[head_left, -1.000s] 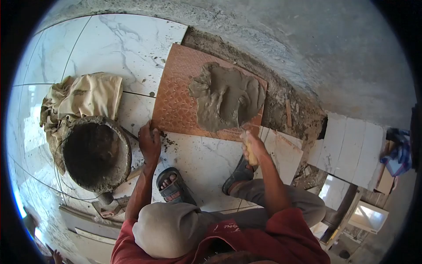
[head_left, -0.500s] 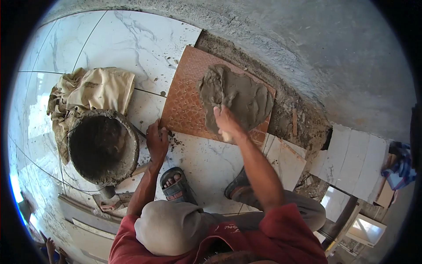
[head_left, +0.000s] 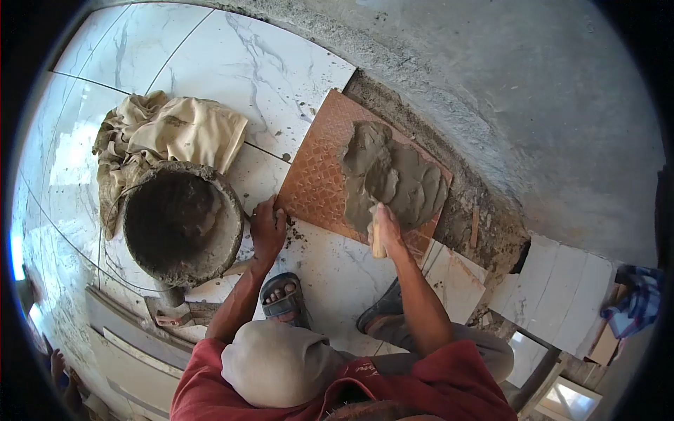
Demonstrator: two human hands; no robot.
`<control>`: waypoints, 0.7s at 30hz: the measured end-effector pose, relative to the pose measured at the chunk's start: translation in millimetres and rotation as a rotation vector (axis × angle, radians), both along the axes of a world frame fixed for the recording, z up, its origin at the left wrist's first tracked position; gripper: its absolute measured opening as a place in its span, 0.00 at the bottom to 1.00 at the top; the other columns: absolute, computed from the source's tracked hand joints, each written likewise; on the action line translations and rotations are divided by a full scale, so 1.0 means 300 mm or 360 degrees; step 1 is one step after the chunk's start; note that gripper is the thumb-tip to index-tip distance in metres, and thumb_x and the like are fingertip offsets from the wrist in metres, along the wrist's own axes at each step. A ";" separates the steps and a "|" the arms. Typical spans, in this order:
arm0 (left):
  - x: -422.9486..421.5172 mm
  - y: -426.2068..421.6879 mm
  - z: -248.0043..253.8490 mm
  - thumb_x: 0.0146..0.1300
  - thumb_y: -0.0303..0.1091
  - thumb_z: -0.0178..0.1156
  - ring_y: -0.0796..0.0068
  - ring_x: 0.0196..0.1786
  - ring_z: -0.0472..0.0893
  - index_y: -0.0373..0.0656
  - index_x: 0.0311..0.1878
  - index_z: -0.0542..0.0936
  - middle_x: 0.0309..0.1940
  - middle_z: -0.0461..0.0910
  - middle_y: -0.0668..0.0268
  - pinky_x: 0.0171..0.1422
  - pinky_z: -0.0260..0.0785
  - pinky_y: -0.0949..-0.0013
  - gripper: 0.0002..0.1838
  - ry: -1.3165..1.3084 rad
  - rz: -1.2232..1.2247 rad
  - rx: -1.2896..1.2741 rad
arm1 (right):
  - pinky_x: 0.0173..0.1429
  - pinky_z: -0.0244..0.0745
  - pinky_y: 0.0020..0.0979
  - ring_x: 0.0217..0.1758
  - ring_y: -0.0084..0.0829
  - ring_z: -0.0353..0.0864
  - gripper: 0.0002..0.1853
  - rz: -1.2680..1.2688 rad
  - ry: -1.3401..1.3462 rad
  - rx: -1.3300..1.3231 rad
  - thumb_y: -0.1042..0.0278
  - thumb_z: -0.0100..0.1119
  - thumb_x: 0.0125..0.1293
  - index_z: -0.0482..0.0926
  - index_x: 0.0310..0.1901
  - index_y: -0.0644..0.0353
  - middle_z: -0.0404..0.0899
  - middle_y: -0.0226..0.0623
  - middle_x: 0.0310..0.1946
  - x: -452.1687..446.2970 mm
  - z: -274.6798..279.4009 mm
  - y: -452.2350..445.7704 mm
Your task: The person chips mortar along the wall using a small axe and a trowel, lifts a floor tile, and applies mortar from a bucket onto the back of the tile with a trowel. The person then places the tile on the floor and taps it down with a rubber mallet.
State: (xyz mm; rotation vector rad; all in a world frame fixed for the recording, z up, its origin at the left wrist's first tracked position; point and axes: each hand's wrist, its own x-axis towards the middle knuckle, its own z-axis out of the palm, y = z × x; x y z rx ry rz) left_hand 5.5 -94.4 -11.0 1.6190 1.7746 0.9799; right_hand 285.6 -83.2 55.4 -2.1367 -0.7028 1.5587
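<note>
My right hand (head_left: pixel 388 226) is closed round the light wooden handle of a trowel (head_left: pixel 379 242). Its blade is mortar-coated and hard to tell from the grey mortar (head_left: pixel 414 179) it works in. That mortar lies in a thick, ridged layer over the right part of a brown tile (head_left: pixel 312 172), whose face-up side has a raised pattern. At the tile's near left corner, my left hand (head_left: pixel 268 228) grips the edge with its fingers. Close to the left of this hand stands a mortar-crusted bucket (head_left: pixel 235 245), dark inside.
A dirty beige cloth (head_left: pixel 200 137) lies behind the bucket on white marbled floor tiles (head_left: pixel 246 63). A rough strip of dirt (head_left: pixel 467 203) runs along the grey wall (head_left: pixel 554 119). Cut tile pieces (head_left: pixel 453 277) lie at right. Another person's hand (head_left: pixel 57 363) shows at lower left.
My right hand has drawn the trowel nearer to me through the mortar, reshaping its surface. The whole view has shifted; my left hand stays at the tile's corner.
</note>
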 end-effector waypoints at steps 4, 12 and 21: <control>0.004 0.003 0.003 0.62 0.30 0.54 0.49 0.47 0.76 0.35 0.54 0.75 0.43 0.77 0.50 0.52 0.68 0.55 0.17 0.0026 -0.0012 -0.0040 | 0.16 0.68 0.32 0.14 0.26 0.69 0.29 0.0078 0.0117 -0.0079 0.38 0.39 0.70 0.66 0.54 0.58 0.68 0.33 0.19 -0.017 0.059 0.134; 0.000 0.002 0.012 0.61 0.30 0.55 0.49 0.46 0.76 0.35 0.54 0.74 0.43 0.77 0.50 0.52 0.68 0.55 0.18 0.0034 0.0006 -0.0026 | 0.20 0.68 0.37 0.17 0.29 0.71 0.23 0.1026 -0.0685 0.0050 0.48 0.40 0.72 0.67 0.52 0.62 0.69 0.37 0.23 0.042 0.057 0.283; -0.002 -0.009 -0.003 0.62 0.29 0.54 0.50 0.46 0.75 0.35 0.55 0.74 0.43 0.77 0.51 0.52 0.67 0.54 0.18 0.0008 0.0006 -0.0042 | 0.17 0.68 0.31 0.15 0.23 0.69 0.24 0.0404 0.0319 -0.0241 0.39 0.42 0.70 0.69 0.53 0.51 0.70 0.32 0.23 0.021 0.153 0.282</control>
